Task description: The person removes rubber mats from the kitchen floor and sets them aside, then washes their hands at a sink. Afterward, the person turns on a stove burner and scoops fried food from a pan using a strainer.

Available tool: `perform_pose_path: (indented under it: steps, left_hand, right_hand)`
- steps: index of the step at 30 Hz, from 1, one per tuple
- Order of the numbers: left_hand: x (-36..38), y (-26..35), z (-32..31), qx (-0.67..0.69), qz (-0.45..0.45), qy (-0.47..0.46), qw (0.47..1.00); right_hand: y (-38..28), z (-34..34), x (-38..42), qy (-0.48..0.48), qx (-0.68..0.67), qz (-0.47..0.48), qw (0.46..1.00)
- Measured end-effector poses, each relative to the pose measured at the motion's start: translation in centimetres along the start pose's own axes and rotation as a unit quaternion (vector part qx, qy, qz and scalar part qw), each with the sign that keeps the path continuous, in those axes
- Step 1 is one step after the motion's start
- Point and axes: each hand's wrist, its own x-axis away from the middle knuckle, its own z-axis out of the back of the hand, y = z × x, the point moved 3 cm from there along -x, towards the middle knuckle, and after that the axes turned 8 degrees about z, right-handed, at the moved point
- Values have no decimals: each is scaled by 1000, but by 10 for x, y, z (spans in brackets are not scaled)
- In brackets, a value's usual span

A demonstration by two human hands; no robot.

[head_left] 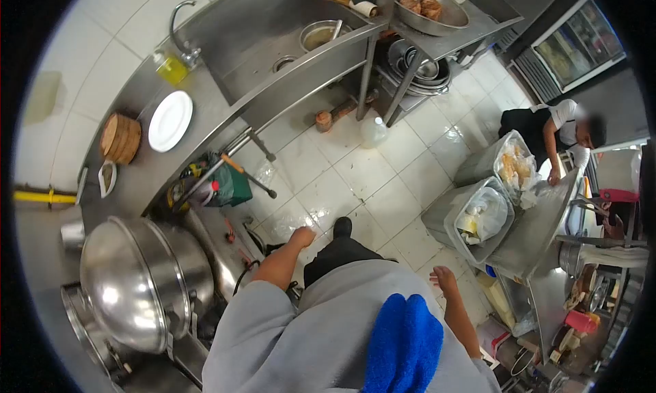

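My left hand point(302, 237) hangs over the tiled floor with its fingers curled in, and nothing shows in it. It is nearest to the stove side, where a large domed steel steamer pot point(130, 283) stands. On the other side my right hand point(444, 278) is held out with its fingers apart and nothing in them. The closest thing to it is a grey bin point(444, 219) with a plastic liner and refuse inside. A blue towel point(403, 342) hangs over my grey shirt, and one dark shoe point(342, 227) shows ahead on the floor.
A steel counter point(215, 96) with a sink runs along the left, bearing a white plate point(170, 121) and a bamboo steamer point(121, 139). A clear jug point(374, 132) stands on the floor ahead. At right, a person point(560, 130) leans by the bins and steel table point(523, 246).
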Motion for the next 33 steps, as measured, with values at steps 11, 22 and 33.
perform_pose_path:
  steps: [11,22,33]
  left_hand:
    - [-93,24,53,227,-9,66,972]
    - [-103,45,175,366,140,91,916]
    - [-90,91,211,460,284,149,828]
  right_hand:
    - [-77,-33,-28,-23,53,52,997]
    - [-43,43,-168,-131,56,-109,984]
    - [-270,118,-421,-191,-59,72,977]
